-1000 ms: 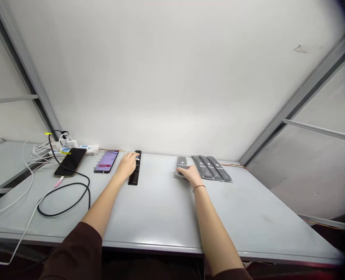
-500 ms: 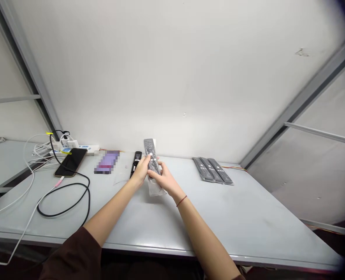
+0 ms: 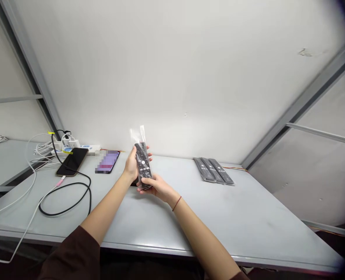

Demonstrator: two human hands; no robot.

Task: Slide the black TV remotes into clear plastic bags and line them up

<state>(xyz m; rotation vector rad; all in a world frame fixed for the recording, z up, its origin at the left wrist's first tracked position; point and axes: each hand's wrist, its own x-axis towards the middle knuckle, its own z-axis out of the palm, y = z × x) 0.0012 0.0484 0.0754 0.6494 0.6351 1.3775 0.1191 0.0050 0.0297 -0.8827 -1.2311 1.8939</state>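
Observation:
A black remote control (image 3: 143, 161) in a clear plastic bag is held up over the table between both hands. My left hand (image 3: 132, 163) wraps round its left side, fingertips showing past the right edge. At the lower end, my right hand (image 3: 156, 186) grips it with the thumb on the front. The open end of the plastic bag (image 3: 136, 135) sticks up past the remote's top. Behind the hands, another black thing (image 3: 134, 182) lies on the table, mostly hidden. Several bagged remotes (image 3: 213, 171) lie side by side to the right.
On the left lie a dark phone (image 3: 72, 161), a phone with a purple screen (image 3: 108, 161), and a power strip (image 3: 90, 149) with chargers. A black cable (image 3: 64, 214) and white cables loop over the grey table (image 3: 248, 217). A white wall (image 3: 184, 77) stands behind.
Both hands have shifted left with the remote, and its tilt has changed. The bag's loose end, hanging below the remote before, now stands above it. My left hand has moved higher along its side.

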